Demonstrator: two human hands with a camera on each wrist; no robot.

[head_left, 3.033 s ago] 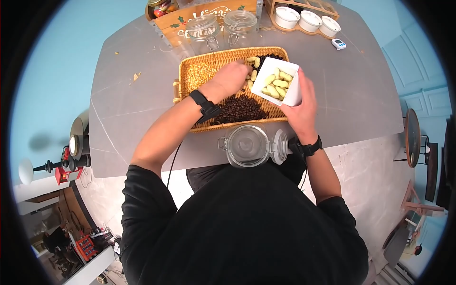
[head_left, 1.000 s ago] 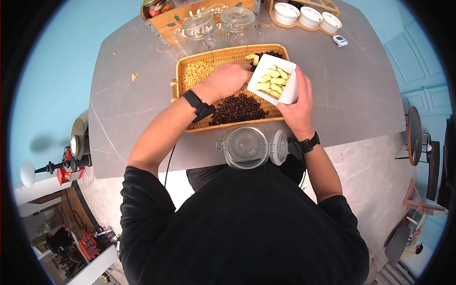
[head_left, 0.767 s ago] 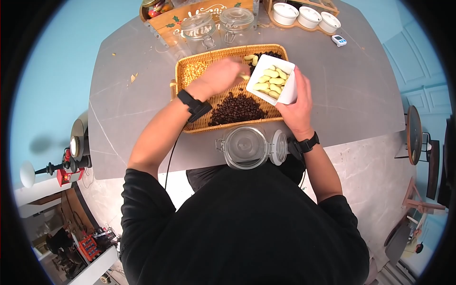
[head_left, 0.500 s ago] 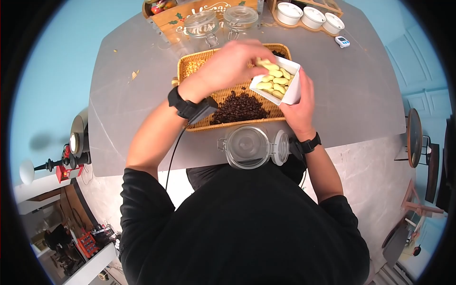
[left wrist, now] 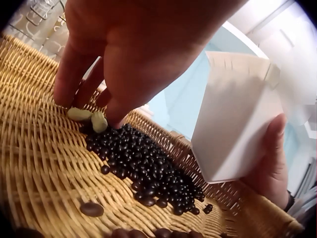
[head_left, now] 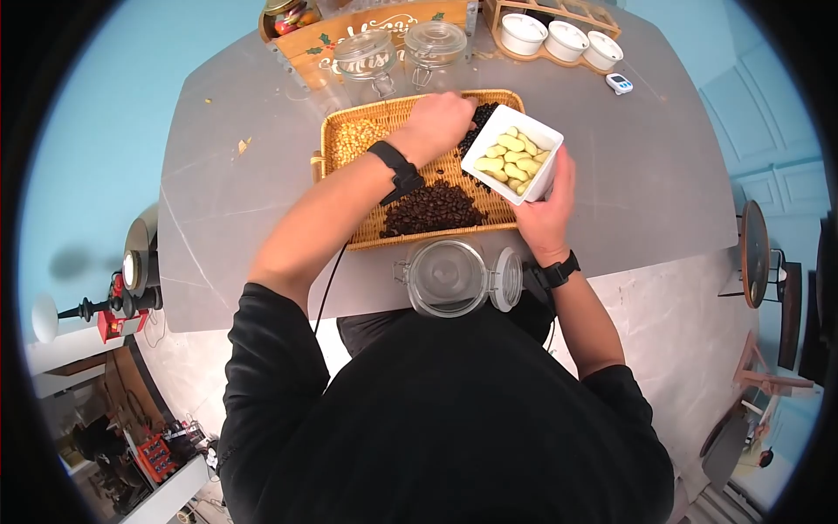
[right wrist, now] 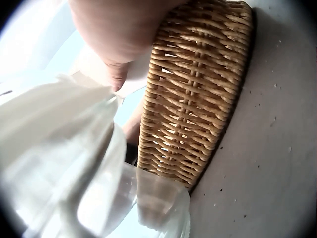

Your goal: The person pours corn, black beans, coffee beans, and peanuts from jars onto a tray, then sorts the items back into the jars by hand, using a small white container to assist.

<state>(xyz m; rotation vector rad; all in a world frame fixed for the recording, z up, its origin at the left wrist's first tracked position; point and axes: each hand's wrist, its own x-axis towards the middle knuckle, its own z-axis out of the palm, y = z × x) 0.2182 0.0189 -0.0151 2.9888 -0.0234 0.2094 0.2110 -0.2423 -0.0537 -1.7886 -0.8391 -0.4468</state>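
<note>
My left hand reaches down into the back of the wicker basket. In the left wrist view the thumb and fingers of the left hand close around two peanuts, beside black beans. A tilted white square container with several peanuts is held by my right hand over the basket's right end. Yellow kernels lie at the basket's left, brown beans at its front.
An open glass jar stands at the near table edge, its lid to the right. Behind the basket are two glass jars and a lettered wooden box. White bowls and a small timer sit back right.
The left hand, over the white container half a second ago with a peanut, has moved back to the basket. The right hand still grips the container.
</note>
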